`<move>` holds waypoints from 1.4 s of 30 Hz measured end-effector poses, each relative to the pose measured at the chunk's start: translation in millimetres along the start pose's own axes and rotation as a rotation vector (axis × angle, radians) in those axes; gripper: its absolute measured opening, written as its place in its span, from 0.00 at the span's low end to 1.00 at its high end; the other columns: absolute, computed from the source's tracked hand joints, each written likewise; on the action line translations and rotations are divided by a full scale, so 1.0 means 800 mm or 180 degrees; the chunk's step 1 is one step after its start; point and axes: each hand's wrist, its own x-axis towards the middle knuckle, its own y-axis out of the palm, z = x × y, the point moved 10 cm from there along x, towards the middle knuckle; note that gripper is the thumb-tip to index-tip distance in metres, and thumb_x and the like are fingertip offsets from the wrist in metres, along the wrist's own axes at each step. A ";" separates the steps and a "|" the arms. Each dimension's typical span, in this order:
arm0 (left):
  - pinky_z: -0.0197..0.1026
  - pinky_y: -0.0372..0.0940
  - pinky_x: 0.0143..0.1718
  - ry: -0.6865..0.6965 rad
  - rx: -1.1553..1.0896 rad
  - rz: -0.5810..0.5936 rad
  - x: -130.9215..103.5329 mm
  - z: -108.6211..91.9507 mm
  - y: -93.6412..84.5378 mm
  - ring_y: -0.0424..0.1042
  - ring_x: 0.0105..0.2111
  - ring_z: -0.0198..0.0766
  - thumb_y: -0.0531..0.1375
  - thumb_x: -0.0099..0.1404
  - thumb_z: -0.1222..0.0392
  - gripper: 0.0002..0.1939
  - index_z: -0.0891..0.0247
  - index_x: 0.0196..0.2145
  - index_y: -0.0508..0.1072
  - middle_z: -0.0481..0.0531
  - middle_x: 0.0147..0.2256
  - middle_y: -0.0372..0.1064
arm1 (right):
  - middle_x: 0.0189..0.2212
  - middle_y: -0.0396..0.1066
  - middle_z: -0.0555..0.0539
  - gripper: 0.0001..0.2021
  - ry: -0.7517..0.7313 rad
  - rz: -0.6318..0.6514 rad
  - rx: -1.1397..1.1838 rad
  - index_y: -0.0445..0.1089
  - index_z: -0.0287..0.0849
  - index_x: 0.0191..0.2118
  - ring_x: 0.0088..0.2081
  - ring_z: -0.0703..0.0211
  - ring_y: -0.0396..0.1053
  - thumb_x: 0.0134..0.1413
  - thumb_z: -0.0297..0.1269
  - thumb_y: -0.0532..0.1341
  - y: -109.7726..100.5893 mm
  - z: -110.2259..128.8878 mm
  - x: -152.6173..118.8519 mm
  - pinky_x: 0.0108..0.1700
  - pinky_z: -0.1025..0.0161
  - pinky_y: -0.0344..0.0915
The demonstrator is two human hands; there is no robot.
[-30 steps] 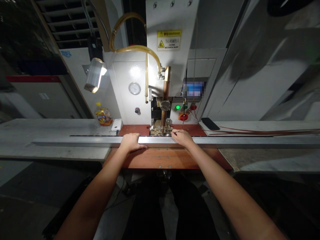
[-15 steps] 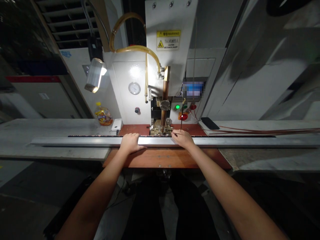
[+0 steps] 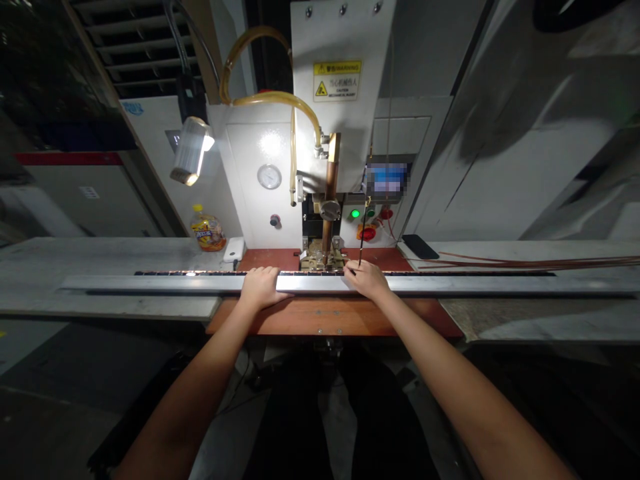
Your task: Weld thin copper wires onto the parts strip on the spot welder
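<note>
A long silver metal bar (image 3: 320,283) lies across the bench, with a thin dark strip (image 3: 450,273) along its far edge. My left hand (image 3: 260,287) grips the bar left of the machine's copper-coloured rod (image 3: 328,230), thumb along the near side. Just right of the rod, my right hand (image 3: 367,279) rests on the bar, its fingers pinched around a thin dark stick (image 3: 363,233) that stands nearly upright. Between the hands, the rod's lower end meets a small metal fixture (image 3: 320,257) behind the bar.
A lamp (image 3: 193,152) hangs at the left above a bottle (image 3: 207,230) and a white device (image 3: 233,250). A black phone (image 3: 421,247) and brown strips (image 3: 525,262) lie at the right. The machine's panel has a gauge (image 3: 269,177) and a lit green button (image 3: 355,214).
The lower part of the thin stick has shifted slightly left in my right hand. The dark strip and bar have moved very slightly. My left hand has barely moved.
</note>
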 end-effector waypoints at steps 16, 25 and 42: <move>0.53 0.58 0.48 0.0111 -0.0052 -0.0121 0.002 -0.005 0.004 0.69 0.46 0.58 0.57 0.49 0.27 0.36 0.60 0.42 0.70 0.62 0.43 0.72 | 0.36 0.75 0.47 0.16 -0.0039 -0.0065 -0.0025 0.73 0.47 0.36 0.41 0.57 0.68 0.63 0.41 0.48 -0.002 -0.006 -0.004 0.40 0.65 0.57; 0.52 0.58 0.47 0.0176 -0.0014 -0.0225 0.002 -0.013 0.001 0.69 0.45 0.56 0.58 0.49 0.28 0.34 0.60 0.40 0.70 0.61 0.41 0.72 | 0.34 0.75 0.47 0.15 -0.0161 -0.0289 0.0024 0.73 0.46 0.33 0.38 0.57 0.68 0.62 0.39 0.49 -0.007 -0.009 -0.007 0.38 0.65 0.56; 0.50 0.57 0.45 0.0269 -0.0011 -0.0412 0.002 -0.022 0.000 0.69 0.44 0.54 0.59 0.48 0.29 0.34 0.61 0.41 0.70 0.60 0.40 0.72 | 0.30 0.74 0.47 0.13 -0.0179 -0.0411 0.0030 0.72 0.45 0.30 0.35 0.58 0.67 0.60 0.37 0.52 -0.016 -0.015 -0.011 0.35 0.64 0.54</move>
